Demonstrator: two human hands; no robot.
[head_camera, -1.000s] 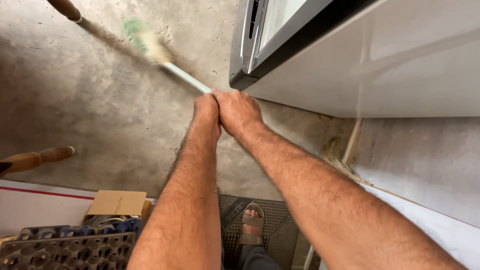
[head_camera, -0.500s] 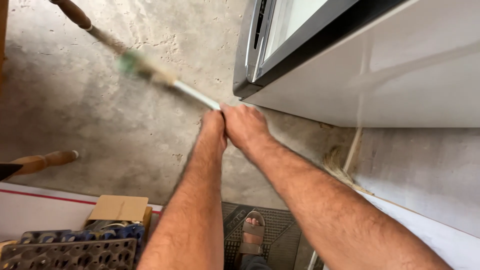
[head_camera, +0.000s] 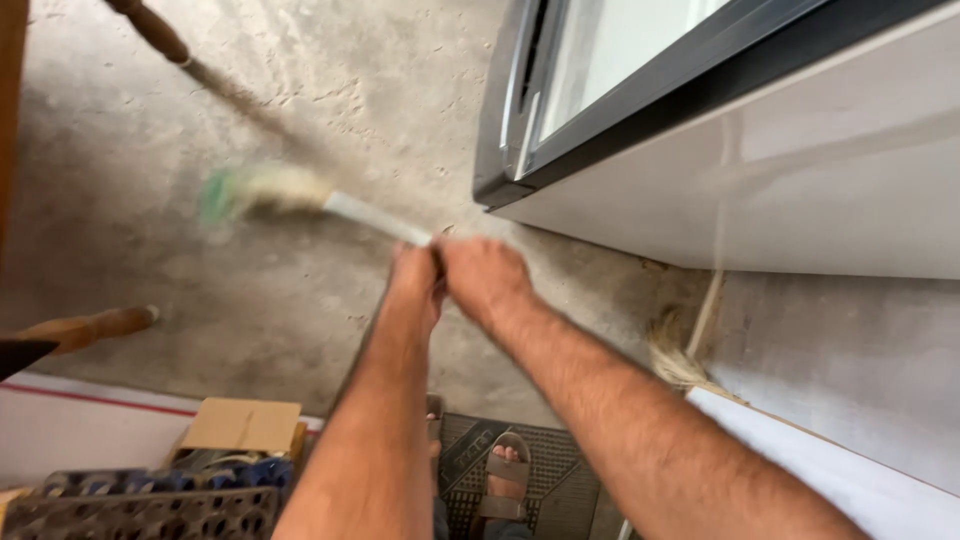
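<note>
While both fists close tight, left hand (head_camera: 415, 285) and right hand (head_camera: 485, 280) clasp broom (head_camera: 300, 195).

- Left hand (head_camera: 415, 285) and right hand (head_camera: 487, 280) — pressed side by side, both closed around the near end of a pale broom handle (head_camera: 375, 217).
- Broom head (head_camera: 262, 190), blurred, green and straw-coloured, on the concrete floor (head_camera: 250, 100) to the left of the hands.
- Dark-framed appliance door (head_camera: 640, 90) just right of the hands, above a white panel (head_camera: 800, 190).
- Wooden furniture legs (head_camera: 90, 326) well left of the hands.
- Sandalled foot (head_camera: 505, 475) on a dark mat (head_camera: 560, 490) below the hands; cardboard box (head_camera: 243, 425) lower left.
</note>
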